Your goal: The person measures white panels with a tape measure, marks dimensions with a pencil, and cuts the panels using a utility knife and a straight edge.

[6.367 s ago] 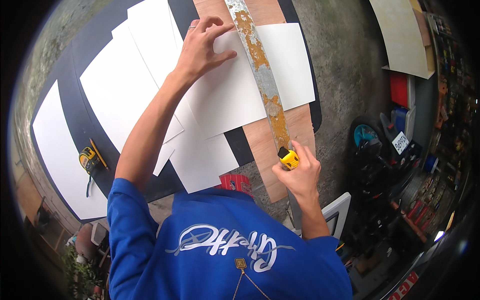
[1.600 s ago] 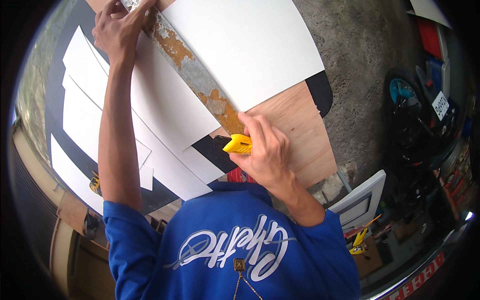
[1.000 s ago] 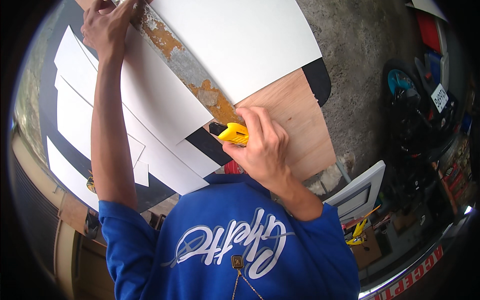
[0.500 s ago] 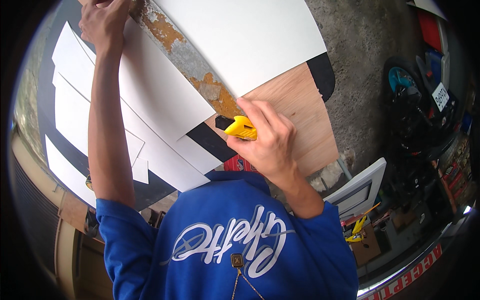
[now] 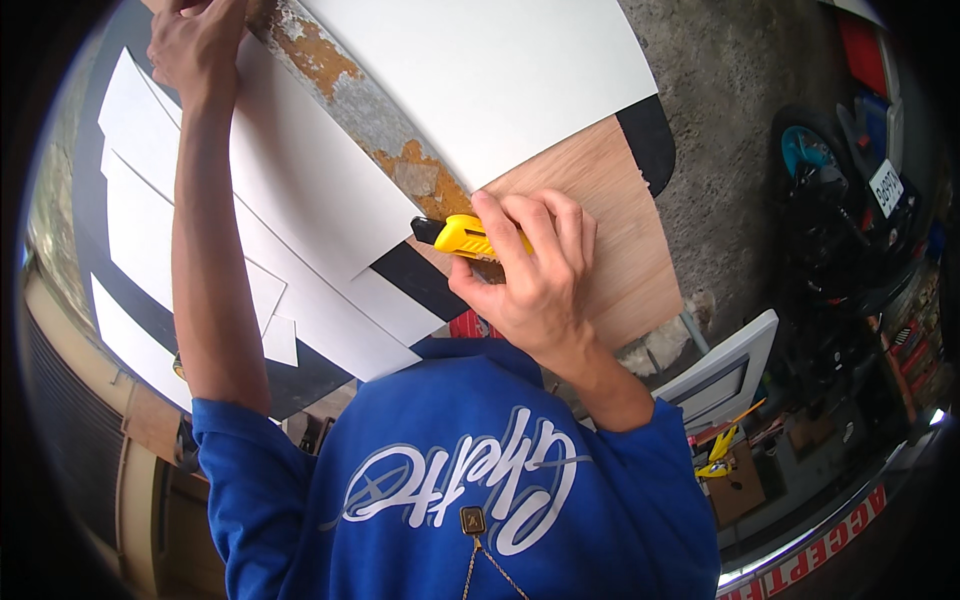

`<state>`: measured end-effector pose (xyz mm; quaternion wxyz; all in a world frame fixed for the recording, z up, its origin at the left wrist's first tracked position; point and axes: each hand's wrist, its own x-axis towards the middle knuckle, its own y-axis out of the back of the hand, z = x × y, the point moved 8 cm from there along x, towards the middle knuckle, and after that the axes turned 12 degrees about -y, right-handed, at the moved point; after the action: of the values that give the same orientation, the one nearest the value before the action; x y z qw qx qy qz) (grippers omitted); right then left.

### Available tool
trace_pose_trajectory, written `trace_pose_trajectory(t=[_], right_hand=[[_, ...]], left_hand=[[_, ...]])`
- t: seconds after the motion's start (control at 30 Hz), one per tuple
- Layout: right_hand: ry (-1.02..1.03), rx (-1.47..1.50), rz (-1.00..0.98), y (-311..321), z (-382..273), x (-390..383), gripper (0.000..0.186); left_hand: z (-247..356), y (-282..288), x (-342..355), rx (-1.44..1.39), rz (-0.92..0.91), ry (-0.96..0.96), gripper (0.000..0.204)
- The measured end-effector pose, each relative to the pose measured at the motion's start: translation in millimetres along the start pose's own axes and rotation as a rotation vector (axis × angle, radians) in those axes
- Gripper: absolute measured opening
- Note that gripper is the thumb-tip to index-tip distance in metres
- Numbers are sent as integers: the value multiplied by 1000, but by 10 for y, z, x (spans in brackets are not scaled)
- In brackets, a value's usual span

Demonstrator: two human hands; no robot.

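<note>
Hold the yellow utility knife (image 5: 470, 238) firm and square to the right-hand edge of the metal straightedge (image 5: 372, 110), at present over its near end, close to the lower edge of the white sheet (image 5: 500, 75). Probably best drawn in one even stroke, lightly at first, going over again if needed; beware of drifting sideways off the edge. Pinched between thumb and fingertips of the right grip (image 5: 535, 262). Press the straightedge flat with the left grip (image 5: 203, 50), up toward its far end; too cropped at the top to make out whether pinching or just pressing.

Short, chunky and bright yellow in the body, with a black end pointing left and no blade in view. Patchy grey and ochre along the straightedge. Beneath, a grained plywood board (image 5: 620, 235); below that, the dark surface (image 5: 650, 140). Off to the left, overlapping white pieces (image 5: 147, 215).
</note>
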<state>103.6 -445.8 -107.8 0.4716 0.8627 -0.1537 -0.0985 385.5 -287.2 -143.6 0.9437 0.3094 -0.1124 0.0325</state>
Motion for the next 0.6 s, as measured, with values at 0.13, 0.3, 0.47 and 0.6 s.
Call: trace_pose_trajectory(t=[0.13, 0.3, 0.47, 0.6], right_hand=[[-13, 91, 24, -56, 52, -15, 51], [-46, 132, -38, -70, 73, 39, 51], [-69, 152, -52, -76, 95, 55, 49], [-88, 167, -54, -83, 108, 64, 48]], left_hand=[[108, -24, -57, -36, -16, -5, 72], [101, 4, -58, 24, 17, -32, 71], [136, -14, -75, 27, 51, 81, 70], [134, -17, -62, 7, 28, -6, 71]])
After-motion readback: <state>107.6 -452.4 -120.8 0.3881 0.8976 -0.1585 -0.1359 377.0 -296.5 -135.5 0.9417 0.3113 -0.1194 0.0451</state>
